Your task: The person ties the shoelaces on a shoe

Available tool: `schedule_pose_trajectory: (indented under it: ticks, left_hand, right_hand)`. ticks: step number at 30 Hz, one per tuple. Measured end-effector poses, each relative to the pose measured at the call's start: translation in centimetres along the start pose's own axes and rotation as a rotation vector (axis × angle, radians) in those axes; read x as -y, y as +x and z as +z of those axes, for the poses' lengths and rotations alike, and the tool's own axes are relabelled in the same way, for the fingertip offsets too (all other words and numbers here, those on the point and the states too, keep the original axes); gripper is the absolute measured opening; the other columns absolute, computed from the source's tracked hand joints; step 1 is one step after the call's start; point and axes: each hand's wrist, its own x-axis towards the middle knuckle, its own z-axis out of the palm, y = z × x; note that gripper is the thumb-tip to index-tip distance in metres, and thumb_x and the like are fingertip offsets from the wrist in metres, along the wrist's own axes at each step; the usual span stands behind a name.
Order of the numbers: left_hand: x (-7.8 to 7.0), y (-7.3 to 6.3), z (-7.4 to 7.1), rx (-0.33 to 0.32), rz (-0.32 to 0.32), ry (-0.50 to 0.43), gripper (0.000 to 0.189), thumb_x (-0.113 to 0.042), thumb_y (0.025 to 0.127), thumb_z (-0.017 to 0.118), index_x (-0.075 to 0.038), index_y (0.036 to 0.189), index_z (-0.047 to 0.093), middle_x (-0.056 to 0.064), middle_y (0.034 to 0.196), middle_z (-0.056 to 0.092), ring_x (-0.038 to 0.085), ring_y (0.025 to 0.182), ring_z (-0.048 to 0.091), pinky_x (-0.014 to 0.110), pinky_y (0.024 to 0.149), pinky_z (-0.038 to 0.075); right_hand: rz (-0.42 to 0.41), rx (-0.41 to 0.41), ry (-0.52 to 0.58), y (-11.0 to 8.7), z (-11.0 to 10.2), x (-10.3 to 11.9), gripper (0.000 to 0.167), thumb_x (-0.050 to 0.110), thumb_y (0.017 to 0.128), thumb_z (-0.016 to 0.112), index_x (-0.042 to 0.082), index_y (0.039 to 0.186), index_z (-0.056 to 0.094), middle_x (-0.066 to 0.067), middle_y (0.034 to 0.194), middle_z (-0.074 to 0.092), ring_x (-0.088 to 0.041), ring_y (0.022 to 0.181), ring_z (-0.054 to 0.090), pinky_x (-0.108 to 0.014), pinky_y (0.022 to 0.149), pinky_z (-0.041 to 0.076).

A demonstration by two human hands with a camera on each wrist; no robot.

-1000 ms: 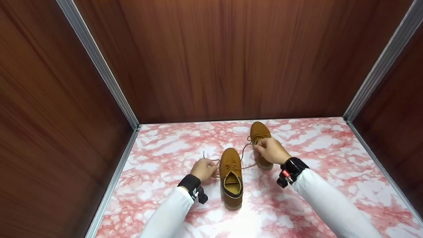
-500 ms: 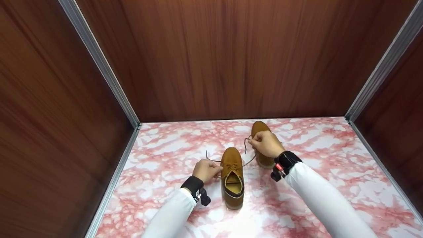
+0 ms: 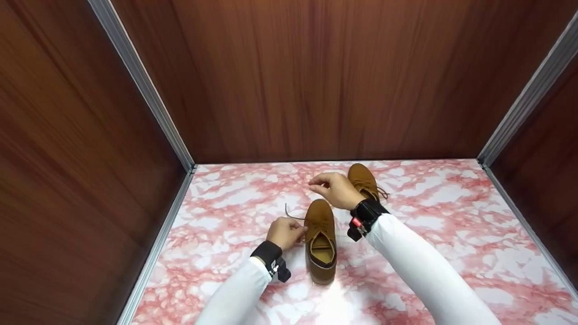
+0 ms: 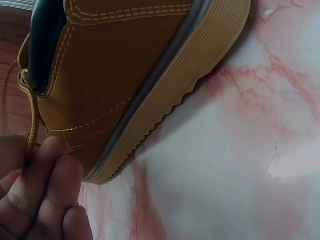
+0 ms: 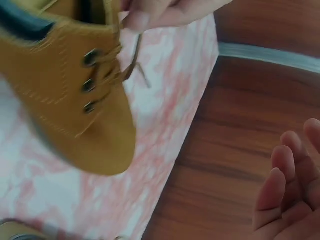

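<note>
A tan lace-up shoe [image 3: 320,216] stands in the middle of the table with its toe pointing away. My left hand [image 3: 283,232] is at its left side and pinches a brown shoelace [image 4: 34,117] between thumb and fingers. The lace's loose end [image 3: 293,216] sticks out to the left beyond that hand. My right hand [image 3: 336,189] hovers above and just past the toe, thumb and forefinger curved close together. Whether a lace is between them cannot be seen; in the right wrist view its other fingers [image 5: 282,165] are loosely bent.
A second tan shoe [image 3: 363,180], its laces [image 3: 384,193] trailing to the right, stands farther back, partly behind my right wrist. The red-and-white marbled table [image 3: 433,253] is enclosed by wood-grain panels [image 3: 289,81] with metal edge strips [image 3: 149,90].
From over the second shoe, where it pinched a lace, my right hand has moved left to above the near shoe's toe. My left hand has stayed by the near shoe with its lace.
</note>
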Motion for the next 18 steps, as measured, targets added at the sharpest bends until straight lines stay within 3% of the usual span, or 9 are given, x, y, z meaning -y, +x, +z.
schedule_pose_trajectory:
  ticks: [3, 9, 11, 16, 18]
  left_hand:
    - [-0.2, 0.1, 0.0, -0.002, 0.006, -0.006, 0.022, -0.024, 0.094, 0.076, -0.011, 0.077, 0.082, 0.000, 0.066, 0.075, 0.005, 0.054, 0.065, 0.022, 0.059, 0.053]
    - [0.0, 0.3, 0.3, 0.033, -0.046, -0.096, 0.025, -0.022, 0.096, 0.075, -0.003, 0.081, 0.080, 0.012, 0.074, 0.078, 0.033, 0.071, 0.078, 0.021, 0.056, 0.057]
    - [0.0, 0.4, 0.3, 0.033, -0.066, -0.112, 0.025, -0.023, 0.096, 0.075, -0.003, 0.082, 0.080, 0.012, 0.074, 0.077, 0.032, 0.070, 0.077, 0.021, 0.056, 0.058]
    - [0.0, 0.6, 0.3, -0.002, -0.067, -0.071, 0.025, -0.026, 0.094, 0.077, -0.006, 0.080, 0.081, 0.000, 0.063, 0.071, 0.009, 0.059, 0.063, 0.022, 0.060, 0.054]
    - [0.0, 0.8, 0.3, -0.013, -0.059, -0.052, 0.025, -0.027, 0.094, 0.077, -0.007, 0.080, 0.082, -0.002, 0.061, 0.069, 0.005, 0.057, 0.057, 0.023, 0.062, 0.050]
  right_hand:
    - [0.030, -0.021, -0.030, -0.8, -1.0, -1.5, 0.012, 0.018, 0.100, 0.071, 0.011, 0.100, 0.081, -0.006, 0.096, 0.079, -0.015, 0.081, 0.064, -0.029, 0.076, 0.051]
    - [0.070, 0.034, -0.063, -2.7, -2.0, -3.7, 0.011, 0.019, 0.098, 0.073, 0.013, 0.092, 0.079, -0.002, 0.089, 0.077, -0.010, 0.079, 0.061, -0.026, 0.076, 0.049]
    - [0.069, 0.062, -0.068, -3.2, -2.0, -4.0, 0.010, 0.019, 0.098, 0.073, 0.014, 0.092, 0.079, -0.001, 0.089, 0.077, -0.009, 0.081, 0.062, -0.027, 0.078, 0.050]
    - [0.013, 0.164, -0.086, -4.3, -1.3, -4.0, 0.009, 0.016, 0.097, 0.074, 0.013, 0.093, 0.081, -0.001, 0.090, 0.079, -0.006, 0.078, 0.062, -0.025, 0.075, 0.052]
    - [-0.029, 0.228, -0.091, -4.6, -0.8, -3.8, 0.009, 0.015, 0.096, 0.074, 0.010, 0.095, 0.082, -0.003, 0.092, 0.080, -0.005, 0.077, 0.062, -0.024, 0.073, 0.052]
